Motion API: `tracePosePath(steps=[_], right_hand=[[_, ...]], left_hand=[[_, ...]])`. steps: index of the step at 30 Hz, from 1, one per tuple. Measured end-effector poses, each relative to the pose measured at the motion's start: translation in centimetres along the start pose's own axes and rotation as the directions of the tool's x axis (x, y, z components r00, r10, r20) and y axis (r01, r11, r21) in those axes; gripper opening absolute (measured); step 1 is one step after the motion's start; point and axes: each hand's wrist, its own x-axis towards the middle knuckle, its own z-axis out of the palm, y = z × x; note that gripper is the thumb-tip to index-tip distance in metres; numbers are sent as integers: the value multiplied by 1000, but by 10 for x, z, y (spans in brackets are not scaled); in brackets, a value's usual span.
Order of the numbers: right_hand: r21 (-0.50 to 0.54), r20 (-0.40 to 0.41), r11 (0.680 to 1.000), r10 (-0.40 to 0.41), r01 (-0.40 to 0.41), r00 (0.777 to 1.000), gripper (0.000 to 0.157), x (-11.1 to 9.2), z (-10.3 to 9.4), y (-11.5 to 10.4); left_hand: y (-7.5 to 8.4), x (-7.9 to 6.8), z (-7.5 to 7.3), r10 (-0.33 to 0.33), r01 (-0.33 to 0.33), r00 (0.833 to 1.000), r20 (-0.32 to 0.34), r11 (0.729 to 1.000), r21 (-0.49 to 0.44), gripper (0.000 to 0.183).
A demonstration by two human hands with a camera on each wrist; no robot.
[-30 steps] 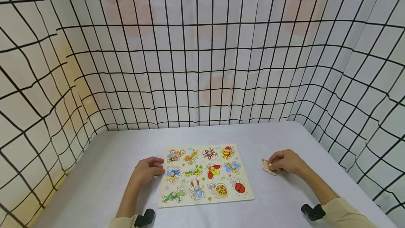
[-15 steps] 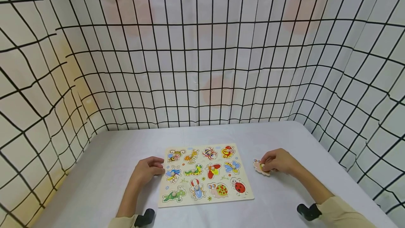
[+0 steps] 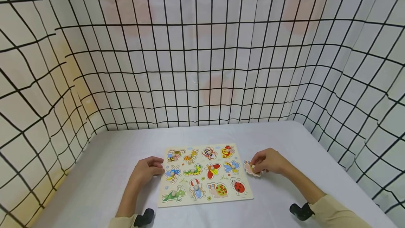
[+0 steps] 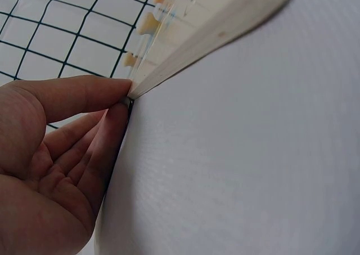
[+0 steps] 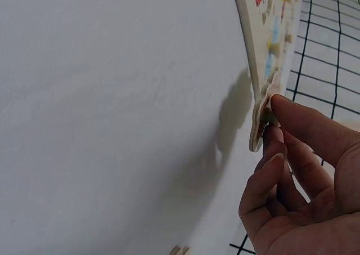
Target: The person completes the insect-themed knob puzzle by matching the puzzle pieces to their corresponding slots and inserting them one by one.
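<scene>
A wooden peg puzzle board (image 3: 202, 201) with colourful insect pictures lies flat on the table. Several insect pieces with round knobs sit in it; the snail picture (image 3: 218, 190) and ladybird picture (image 3: 238, 187) show no knob. My left hand (image 3: 145, 171) rests at the board's left edge, thumb and fingertips touching it. My right hand (image 3: 270, 161) pinches the knob of a pinkish puzzle piece (image 3: 248, 168), partly covered by the fingers. In the right wrist view, this puzzle piece (image 5: 256, 134) is tilted beside the board's edge, above its shadow.
A white cloth covers the table (image 3: 126, 143). White fabric with a black grid (image 3: 209, 59) rises at the back and both sides. Part of another wooden piece (image 5: 181, 250) shows at the bottom of the right wrist view.
My right hand has moved left with the puzzle piece, from the table on the right to the board's right edge. My left hand and the board have stayed in place.
</scene>
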Motion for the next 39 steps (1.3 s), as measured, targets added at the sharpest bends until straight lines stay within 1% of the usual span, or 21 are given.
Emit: tracePosePath(steps=[11,18,31,35,39], right_hand=[[9,68,998,-68,67,995,14,5,13,-19],[31,114,995,-99,96,989,13,7,22,-29],[61,190,992,-117,107,975,13,11,46,-46],[72,213,991,-129,116,968,13,10,51,-53],[77,237,986,-164,150,958,12,10,54,-61]], left_hand=[[4,-3,-1,8,-8,1000,10,1000,-24,34],[3,-2,-1,6,-6,1000,12,1000,-20,34],[1,-1,0,17,-16,1000,14,1000,-26,34],[1,0,-1,18,-17,1000,16,999,-28,34],[0,0,-1,18,-18,1000,13,1000,-17,34]])
